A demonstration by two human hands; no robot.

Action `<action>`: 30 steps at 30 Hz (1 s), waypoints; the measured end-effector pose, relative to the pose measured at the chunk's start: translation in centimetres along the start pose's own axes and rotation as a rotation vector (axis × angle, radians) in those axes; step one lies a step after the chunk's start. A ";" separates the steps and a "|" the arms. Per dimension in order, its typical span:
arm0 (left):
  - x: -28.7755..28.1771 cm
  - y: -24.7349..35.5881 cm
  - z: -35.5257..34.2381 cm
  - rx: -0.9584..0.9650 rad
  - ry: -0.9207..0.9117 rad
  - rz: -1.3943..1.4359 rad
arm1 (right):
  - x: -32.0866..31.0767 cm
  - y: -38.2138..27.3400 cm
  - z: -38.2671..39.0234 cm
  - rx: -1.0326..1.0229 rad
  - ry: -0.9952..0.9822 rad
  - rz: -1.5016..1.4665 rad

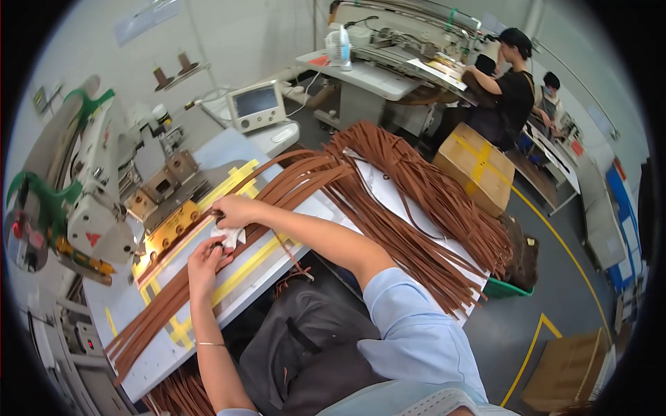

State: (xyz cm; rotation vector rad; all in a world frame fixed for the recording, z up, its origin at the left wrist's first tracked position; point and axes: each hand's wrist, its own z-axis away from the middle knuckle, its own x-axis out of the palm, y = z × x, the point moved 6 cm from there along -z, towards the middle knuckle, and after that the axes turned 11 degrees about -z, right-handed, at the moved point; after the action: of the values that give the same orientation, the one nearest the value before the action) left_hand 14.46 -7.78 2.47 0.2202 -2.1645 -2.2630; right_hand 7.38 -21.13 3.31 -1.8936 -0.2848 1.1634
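My right hand [238,211] reaches across to the sewing machine's work plate, its fingers closed on a narrow brown strap [254,178] by the metal fixture [171,229]. Just below it, my left hand [205,263] has its fingertips pinched together; what they hold is too small to make out. A crumpled white cloth [229,238] lies between the two hands, touching both. More brown straps [156,317] run flat beneath my left wrist, over the white table marked with yellow tape [244,279].
The green-and-white sewing machine [94,218] stands at the left, near a control screen [256,102]. A large heap of brown straps [423,187] covers the table's right side. Beyond it are a taped cardboard box [475,168], a green bin [510,288] and a seated co-worker [517,97].
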 end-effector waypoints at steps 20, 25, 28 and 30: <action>0.1 0.1 -0.4 -0.002 0.019 0.044 | -1.6 -3.1 5.2 -0.152 0.215 0.305; 0.1 0.3 -0.4 -0.018 0.018 0.020 | -2.9 -2.1 4.3 -0.099 0.243 0.276; 0.0 0.4 -0.3 -0.025 0.019 0.013 | -3.1 -1.7 3.4 -0.093 0.221 0.215; -0.1 0.2 -0.2 -0.031 0.027 0.022 | -2.9 -1.1 2.8 -0.069 0.194 0.083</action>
State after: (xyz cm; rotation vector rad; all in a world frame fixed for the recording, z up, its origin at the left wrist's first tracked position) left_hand 14.55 -8.00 2.70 0.2242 -2.1061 -2.2669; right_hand 3.78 -20.60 5.38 -2.0790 -0.1420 1.0250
